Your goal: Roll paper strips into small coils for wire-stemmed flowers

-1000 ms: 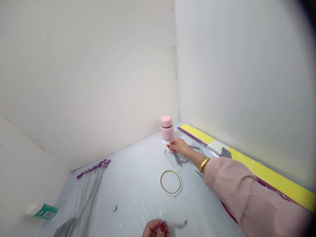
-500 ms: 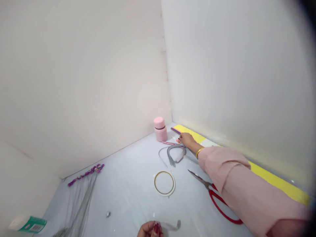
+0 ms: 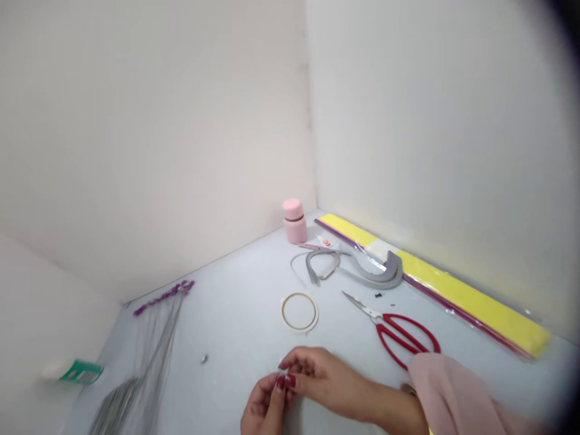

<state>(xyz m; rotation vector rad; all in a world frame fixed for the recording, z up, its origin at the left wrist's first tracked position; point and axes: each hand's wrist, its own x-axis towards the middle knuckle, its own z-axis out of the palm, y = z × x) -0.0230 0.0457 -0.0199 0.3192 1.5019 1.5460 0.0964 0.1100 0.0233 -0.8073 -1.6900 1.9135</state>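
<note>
At the bottom middle of the head view, my left hand (image 3: pixel 265 402) and my right hand (image 3: pixel 317 380) meet, thumbs and fingers pinched together. Something small and whitish shows between the fingertips, too small and blurred to name. Just beyond my hands lies a ring-shaped roll of tape (image 3: pixel 299 312), flat on the white table. Red-handled scissors (image 3: pixel 378 317) rest right of the roll, with their blades pointing to the back left and the pink sleeve near their handles. A small silvery piece (image 3: pixel 204 359) lies on the table left of my hands.
Purple-tipped wire stems (image 3: pixel 170 326) lie at left, beside a green-and-white bottle (image 3: pixel 84 371). A pink jar (image 3: pixel 295 222) stands in the back corner. Curved grey strips (image 3: pixel 374 278) lie in front of a long yellow pack (image 3: pixel 462 296) along the right wall.
My right hand has come back from beside the yellow pack to meet my left hand at the front. The scissors and grey strips are now uncovered. The view has tilted slightly down.
</note>
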